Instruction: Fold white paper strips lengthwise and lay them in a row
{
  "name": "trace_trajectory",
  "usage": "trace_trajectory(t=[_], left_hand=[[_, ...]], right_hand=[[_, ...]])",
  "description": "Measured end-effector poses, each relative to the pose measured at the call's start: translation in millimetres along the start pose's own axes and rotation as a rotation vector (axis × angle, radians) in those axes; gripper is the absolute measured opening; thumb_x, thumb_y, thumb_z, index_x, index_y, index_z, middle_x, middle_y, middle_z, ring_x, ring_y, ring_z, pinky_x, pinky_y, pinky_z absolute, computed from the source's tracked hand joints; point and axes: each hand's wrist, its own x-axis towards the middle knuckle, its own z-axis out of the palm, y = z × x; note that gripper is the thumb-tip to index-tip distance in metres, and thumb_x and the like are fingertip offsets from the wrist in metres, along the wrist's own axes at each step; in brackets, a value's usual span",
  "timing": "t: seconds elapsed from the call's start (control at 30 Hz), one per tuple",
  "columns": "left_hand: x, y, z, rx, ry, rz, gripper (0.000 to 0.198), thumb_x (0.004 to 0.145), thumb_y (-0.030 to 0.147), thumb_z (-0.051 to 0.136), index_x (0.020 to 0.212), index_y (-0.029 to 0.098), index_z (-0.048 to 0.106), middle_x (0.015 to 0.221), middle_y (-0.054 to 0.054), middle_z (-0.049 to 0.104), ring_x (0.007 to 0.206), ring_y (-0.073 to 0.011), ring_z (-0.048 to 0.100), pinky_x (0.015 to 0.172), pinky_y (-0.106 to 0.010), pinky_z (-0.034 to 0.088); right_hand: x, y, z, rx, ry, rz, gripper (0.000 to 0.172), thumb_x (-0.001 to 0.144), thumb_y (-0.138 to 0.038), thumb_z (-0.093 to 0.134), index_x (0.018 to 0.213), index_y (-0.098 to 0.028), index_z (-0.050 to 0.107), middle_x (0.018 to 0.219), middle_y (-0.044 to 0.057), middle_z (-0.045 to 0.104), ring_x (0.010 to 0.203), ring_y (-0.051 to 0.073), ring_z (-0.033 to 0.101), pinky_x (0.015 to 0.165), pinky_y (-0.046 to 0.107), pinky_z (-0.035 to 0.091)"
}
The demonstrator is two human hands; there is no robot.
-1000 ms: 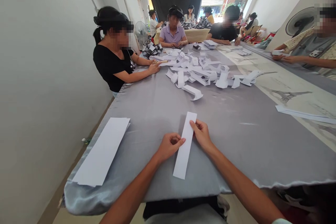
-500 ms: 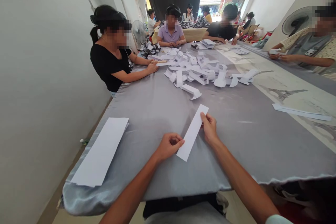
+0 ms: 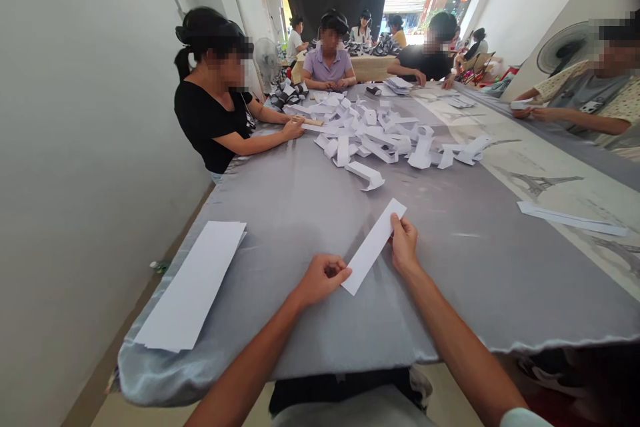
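Note:
A white paper strip (image 3: 374, 250) is held slantwise above the grey tablecloth, its upper end pointing away to the right. My right hand (image 3: 404, 240) pinches it near that upper end, thumb on top and the other fingers behind the paper. At the lower left edge, my left hand (image 3: 325, 277) has thumb and index finger closed on the strip, with the remaining fingers curled. To the left lies a stack of white paper strips (image 3: 193, 287), a little unevenly piled and apart from both hands.
Folded white paper pieces (image 3: 370, 130) form a loose heap across the table's middle. A person in black (image 3: 213, 107) at the left holds a strip there. Several others sit around the far side. More strips (image 3: 573, 219) lie at the right on the tablecloth's printed band (image 3: 530, 167).
The strip has tilted further to the right, with my right hand shifting slightly rightward. My left hand stays nearly in place at its lower edge.

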Motion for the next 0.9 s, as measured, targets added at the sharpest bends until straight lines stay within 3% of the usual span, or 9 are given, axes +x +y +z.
trace_trajectory(t=[0.2, 0.37, 0.9], left_hand=[[-2, 2, 0.2, -0.008, 0.013, 0.009, 0.043, 0.091, 0.053, 0.071, 0.073, 0.014, 0.067, 0.063, 0.002, 0.051, 0.056, -0.0081, 0.039, 0.054, -0.024, 0.028], [-1, -2, 0.2, -0.021, 0.034, 0.007, 0.043, 0.089, 0.055, 0.074, 0.074, 0.014, 0.068, 0.063, 0.002, 0.052, 0.057, -0.0083, 0.040, 0.054, -0.023, 0.029], [1, -4, 2.0, -0.070, 0.084, 0.032, 0.045, 0.090, 0.055, 0.073, 0.073, 0.015, 0.062, 0.065, 0.003, 0.051, 0.058, -0.0087, 0.040, 0.056, -0.024, 0.028]], right_hand=[[-5, 4, 3, 0.014, -0.033, 0.045, 0.051, 0.075, -0.067, 0.081, 0.084, -0.020, 0.063, 0.068, -0.004, 0.055, 0.056, 0.012, 0.048, 0.047, 0.024, 0.041], [-13, 0, 7, 0.021, -0.141, 0.061, 0.044, 0.071, -0.054, 0.088, 0.089, -0.018, 0.070, 0.070, -0.001, 0.062, 0.058, 0.013, 0.052, 0.047, 0.024, 0.041], [-41, 4, 20, -0.124, -0.486, 0.060, 0.041, 0.072, -0.052, 0.090, 0.068, -0.016, 0.070, 0.065, 0.002, 0.067, 0.057, 0.014, 0.056, 0.053, 0.026, 0.045]])
